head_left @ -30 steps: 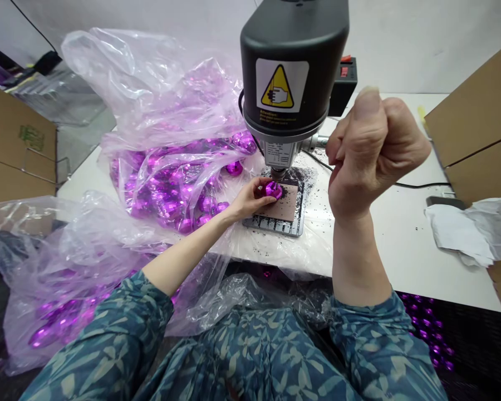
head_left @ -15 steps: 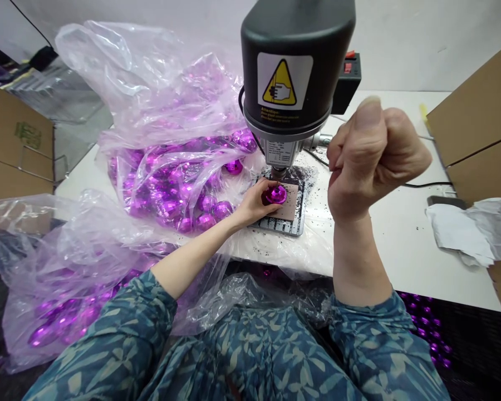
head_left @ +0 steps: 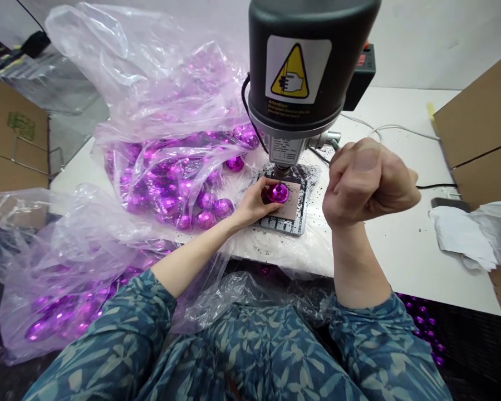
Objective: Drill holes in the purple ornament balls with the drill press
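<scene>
Left hand (head_left: 254,201) pinching a purple bauble (head_left: 279,193) under the drill (head_left: 309,72), right hand (head_left: 369,181) fisted round the lever (head_left: 333,137) at 3 o'clock, bagged baubles (head_left: 167,186) at 10 o'clock.

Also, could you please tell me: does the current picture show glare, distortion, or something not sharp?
Head view: bright glints on the purple balls and pale glare on the plastic bag; same head view: the right hand, nearer the lens, looks much larger than the left hand; head view again: the warning sticker has a clear symbol, its finest print unreadable.
</scene>
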Motion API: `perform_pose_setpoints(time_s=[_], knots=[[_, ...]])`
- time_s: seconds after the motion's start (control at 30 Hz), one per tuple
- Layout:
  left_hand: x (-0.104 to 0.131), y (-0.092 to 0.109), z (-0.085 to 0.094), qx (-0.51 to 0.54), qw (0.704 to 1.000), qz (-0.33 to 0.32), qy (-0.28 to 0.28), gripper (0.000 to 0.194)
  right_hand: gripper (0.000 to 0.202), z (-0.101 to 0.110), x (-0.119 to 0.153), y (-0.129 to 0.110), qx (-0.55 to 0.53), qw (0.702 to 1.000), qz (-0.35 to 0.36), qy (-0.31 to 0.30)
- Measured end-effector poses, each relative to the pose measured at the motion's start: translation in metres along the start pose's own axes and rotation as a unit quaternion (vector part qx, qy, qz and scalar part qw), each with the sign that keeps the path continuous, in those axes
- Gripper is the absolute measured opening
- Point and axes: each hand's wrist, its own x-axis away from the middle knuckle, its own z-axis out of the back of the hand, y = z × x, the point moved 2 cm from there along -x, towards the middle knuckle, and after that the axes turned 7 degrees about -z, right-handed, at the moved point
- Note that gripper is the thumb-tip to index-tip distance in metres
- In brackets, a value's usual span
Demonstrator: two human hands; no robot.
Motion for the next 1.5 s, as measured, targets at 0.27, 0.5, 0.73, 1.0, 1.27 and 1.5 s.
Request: perform_pose_setpoints(time_s=[0.27,0.5,0.73,1.0,1.27,1.5], knots=[[0.000,0.002,0.000,0.017,1.000,0.007,0.006,0.052,0.052,0.007,0.012,0.007,-0.037,0.997,0.069,-0.029],[0.001,0.002,-0.003,0.031,0.999,0.014,0.009,0.054,0.048,0.011,0.018,0.008,-0.045,0.987,0.132,-0.080],[0.000,0.003,-0.002,0.037,0.999,0.023,0.010,0.055,0.052,-0.006,-0.012,-0.007,0.002,1.000,0.003,-0.024],[0.035,0.024,-0.005,-0.007,0.997,-0.012,0.071,0.051,0.060,-0.028,-0.061,0.005,-0.019,0.988,-0.147,-0.045],[0.160,0.038,-0.013,-0.054,0.931,-0.143,-0.332,0.027,0.065,-0.026,-0.059,0.019,0.000,0.990,-0.138,-0.038],[0.170,0.020,-0.012,-0.157,0.929,-0.179,-0.283,0.023,0.055,-0.025,-0.057,0.006,-0.025,0.984,-0.176,-0.028]])
